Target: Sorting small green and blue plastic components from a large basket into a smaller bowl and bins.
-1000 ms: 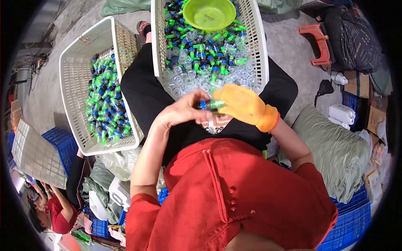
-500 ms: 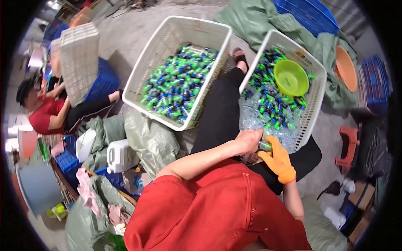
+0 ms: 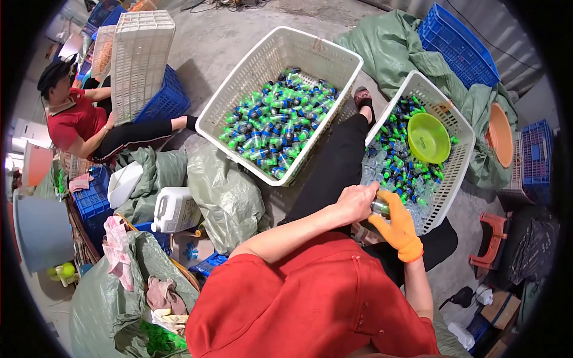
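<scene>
Between my two hands, just over the near edge of the right-hand crate, is a small clear plastic bottle (image 3: 380,207) with green and dark parts. My right hand (image 3: 398,228), in an orange glove, is closed around it, thumb and fingers on either side. Bare, my left hand (image 3: 357,203) is closed at the bottle's other end; its fingertips are partly hidden. The white crate (image 3: 468,156) in front of me holds clear pieces and small green and blue-black pieces. A lime-green bowl (image 3: 429,138) rests on top of them.
Another white crate (image 3: 206,107), ahead on the left, contains many small green-and-blue bottles. Green sacks (image 3: 224,197), a white jug (image 3: 177,210) and a grey-blue tub (image 3: 42,230) crowd my left. A co-worker (image 3: 74,119) sits beyond them. On the right stands a red stool (image 3: 490,241).
The view has shifted, so the crates sit farther right and lower in the picture. Both hands stay together at the small bottle, with only slight finger movement.
</scene>
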The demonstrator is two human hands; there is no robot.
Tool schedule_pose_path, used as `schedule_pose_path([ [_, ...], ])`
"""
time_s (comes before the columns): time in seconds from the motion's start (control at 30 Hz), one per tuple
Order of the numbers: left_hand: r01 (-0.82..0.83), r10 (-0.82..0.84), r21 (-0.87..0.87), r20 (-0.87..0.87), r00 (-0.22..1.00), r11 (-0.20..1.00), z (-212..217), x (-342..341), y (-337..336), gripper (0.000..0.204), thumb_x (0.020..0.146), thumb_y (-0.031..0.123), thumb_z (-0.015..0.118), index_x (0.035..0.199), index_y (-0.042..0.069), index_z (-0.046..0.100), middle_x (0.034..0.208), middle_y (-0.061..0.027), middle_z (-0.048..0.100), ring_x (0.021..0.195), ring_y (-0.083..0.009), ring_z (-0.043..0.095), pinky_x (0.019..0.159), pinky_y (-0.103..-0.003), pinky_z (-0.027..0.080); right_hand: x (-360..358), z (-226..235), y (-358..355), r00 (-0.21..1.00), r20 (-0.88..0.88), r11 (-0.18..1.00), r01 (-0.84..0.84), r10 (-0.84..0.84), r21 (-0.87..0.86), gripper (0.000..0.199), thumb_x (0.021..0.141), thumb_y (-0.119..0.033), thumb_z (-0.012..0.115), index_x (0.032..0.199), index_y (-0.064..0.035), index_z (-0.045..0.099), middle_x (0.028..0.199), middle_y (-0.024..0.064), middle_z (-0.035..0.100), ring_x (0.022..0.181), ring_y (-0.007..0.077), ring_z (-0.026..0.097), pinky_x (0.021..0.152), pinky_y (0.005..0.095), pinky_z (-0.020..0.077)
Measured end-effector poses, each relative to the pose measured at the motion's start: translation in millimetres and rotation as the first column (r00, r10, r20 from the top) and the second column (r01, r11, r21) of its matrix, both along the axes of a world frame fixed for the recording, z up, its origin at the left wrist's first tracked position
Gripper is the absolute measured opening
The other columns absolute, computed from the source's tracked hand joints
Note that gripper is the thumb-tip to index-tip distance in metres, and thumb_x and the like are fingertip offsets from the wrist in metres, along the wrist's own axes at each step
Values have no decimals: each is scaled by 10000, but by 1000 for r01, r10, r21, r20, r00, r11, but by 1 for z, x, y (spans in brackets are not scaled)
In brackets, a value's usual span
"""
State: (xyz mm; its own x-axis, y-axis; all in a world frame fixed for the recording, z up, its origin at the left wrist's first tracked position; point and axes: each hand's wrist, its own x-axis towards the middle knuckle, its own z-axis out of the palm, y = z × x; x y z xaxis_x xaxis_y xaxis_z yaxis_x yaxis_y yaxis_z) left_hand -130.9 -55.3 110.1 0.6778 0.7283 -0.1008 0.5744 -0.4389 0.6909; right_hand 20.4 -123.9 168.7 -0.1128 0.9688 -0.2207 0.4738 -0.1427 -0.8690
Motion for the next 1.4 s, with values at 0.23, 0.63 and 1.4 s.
schedule_pose_path([
  [0.23, 41, -50, -132, -69, 996, 990, 10, -23, -1, 320, 683, 159, 714, 909, 37, 523, 758, -168, 654, 655, -344, 632, 557, -422, 487, -17, 21, 5, 900, 363, 876, -362, 240, 318, 420, 778, -142, 666, 1161, -34, 530, 980, 117, 582, 800, 294, 556, 727, 332, 457],
  [0.63, 358, -243, -498, 282, 928, 790, 16, -38, -5, 346, 623, 168, 756, 903, 42, 599, 698, -95, 621, 566, -277, 535, 561, -370, 468, -21, 34, -11, 828, 448, 823, -491, 338, 285, 384, 789, -173, 659, 1124, -28, 538, 965, 125, 587, 788, 299, 564, 716, 339, 459],
  [1.4, -523, 537, -144, 95, 838, 840, -10, -107, 31, 327, 728, 252, 688, 926, 26, 560, 841, -179, 662, 762, -376, 630, 673, -452, 489, -28, 5, 46, 970, -242, 998, 39, -29, 40, 436, 851, -85, 552, 1273, -37, 452, 860, 58, 551, 712, 118, 478, 653, 207, 403],
])
